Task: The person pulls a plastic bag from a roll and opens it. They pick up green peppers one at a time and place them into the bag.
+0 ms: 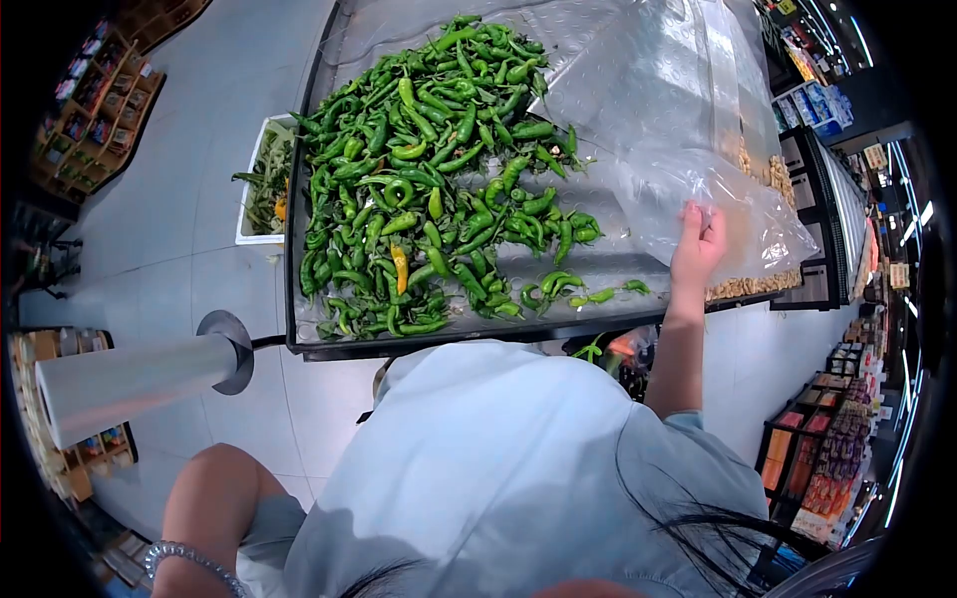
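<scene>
My right hand is at the right part of the display tray, its fingers closed on thin clear plastic that looks like a bag. The crumpled plastic spreads around the fingertips and to the right over some peanuts. To the left of this hand, a big heap of green peppers lies on the metal tray, with one orange-yellow pepper among them. A few loose peppers lie near the front edge. My left arm bends down at the lower left with a beaded bracelet; the hand itself is out of frame.
A roll of clear plastic sticks out left of the tray's front corner. Beside the tray stands a white box with leafy scraps. Clear sheeting covers the tray's far right. Shelves line the left; packaged goods stand right.
</scene>
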Available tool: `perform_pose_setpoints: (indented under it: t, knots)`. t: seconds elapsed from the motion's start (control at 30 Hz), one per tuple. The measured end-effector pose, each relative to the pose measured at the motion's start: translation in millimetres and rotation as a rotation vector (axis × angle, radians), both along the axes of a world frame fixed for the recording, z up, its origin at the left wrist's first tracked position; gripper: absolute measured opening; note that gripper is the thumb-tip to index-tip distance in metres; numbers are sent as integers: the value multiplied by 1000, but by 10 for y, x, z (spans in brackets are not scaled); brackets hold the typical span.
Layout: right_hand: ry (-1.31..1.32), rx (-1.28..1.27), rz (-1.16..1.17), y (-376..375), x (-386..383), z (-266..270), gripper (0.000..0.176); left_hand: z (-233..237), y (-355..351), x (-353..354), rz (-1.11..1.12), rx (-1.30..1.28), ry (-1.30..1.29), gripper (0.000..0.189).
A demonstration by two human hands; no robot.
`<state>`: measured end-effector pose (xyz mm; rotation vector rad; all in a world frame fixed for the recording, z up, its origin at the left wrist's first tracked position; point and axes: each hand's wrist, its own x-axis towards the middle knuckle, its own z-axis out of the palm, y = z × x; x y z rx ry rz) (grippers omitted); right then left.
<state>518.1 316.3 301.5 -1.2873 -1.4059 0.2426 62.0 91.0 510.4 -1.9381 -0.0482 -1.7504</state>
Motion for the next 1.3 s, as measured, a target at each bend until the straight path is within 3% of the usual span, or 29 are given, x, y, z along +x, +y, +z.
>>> perform_pose_setpoints:
  t: [0.13, 0.2, 0.23, 0.3, 0.37, 0.5, 0.63, 0.8, 0.9, 0.97, 1.03, 1.17, 1.3]
  knots:
    - [-97, -106, 43, -81, 6, -34, 11, -283, 378, 214, -117, 140, -256, 23]
    - [-125, -117, 69, -101, -23, -55, 10, -602, 654, 459, -162, -309, -520, 16]
    - [-137, -117, 77, -126, -42, -54, 10, -864, 868, 495, 5, -660, -478, 7]
    - [-151, -102, 134, -179, -117, -86, 14, -1172, 1431, 636, 377, -1249, -105, 21]
    - [-151, -61, 182, -208, -126, -143, 18, -1680, 1907, 622, 557, -1327, 112, 26]
    - [-99, -133, 64, -282, -274, -98, 32, -2231, 2362, 547, 647, -1362, 446, 29]
    - [-34, -350, -105, -267, -20, 48, 35, -2119, 2398, 643, 784, -1445, 670, 30]
    - [-29, -314, -249, -275, 432, 85, 32, -2198, 2473, 503, 741, -1164, 802, 22]
    - [-22, -247, -271, -279, 555, 30, 30, -2107, 2446, 493, 343, -1552, 38, 17]
    - [-7, -251, -248, -330, 508, -22, 28, -2158, 2427, 438, -443, -1735, -784, 12]
    - [-87, -197, -180, -397, 468, -317, 25, -2169, 2294, 423, -704, -1772, -1065, 15]
    - [-342, -53, -156, -591, 178, -764, 19, -2278, 2146, 441, -735, -1712, -1292, 14]
    - [-322, -140, -156, -761, 2, -1147, 17, -2368, 2089, 409, -755, -1659, -1227, 14]
